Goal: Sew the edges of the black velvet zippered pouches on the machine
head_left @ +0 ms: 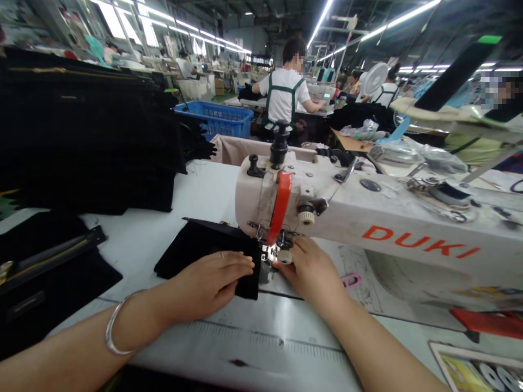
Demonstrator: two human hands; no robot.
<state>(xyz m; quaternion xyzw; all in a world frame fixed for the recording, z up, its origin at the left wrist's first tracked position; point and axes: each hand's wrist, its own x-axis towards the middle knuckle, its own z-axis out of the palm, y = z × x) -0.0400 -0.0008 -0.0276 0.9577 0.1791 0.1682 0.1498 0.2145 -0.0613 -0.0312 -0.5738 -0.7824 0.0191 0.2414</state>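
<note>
A black fabric piece [204, 245] lies on the sewing machine's bed with its right edge beside the lit needle area. My left hand [208, 283] rests on this fabric, palm down, fingers stretched out toward the needle; a ring and a silver bangle show on that arm. My right hand [310, 272] is at the right of the presser foot [270, 252], its fingers bent close to the needle area. Its fingertips are partly hidden behind machine parts, so what they hold cannot be made out. The white sewing machine [335, 201] has a red lever guard at its head.
Tall stacks of black fabric [90, 130] stand at the left, with a zippered black piece [49, 267] nearer. A pink clip-like item [351, 281] lies right of my right hand. Bobbins [490, 375] sit in a tray at the lower right. Beyond are a blue basket [229, 121] and a person [286, 90].
</note>
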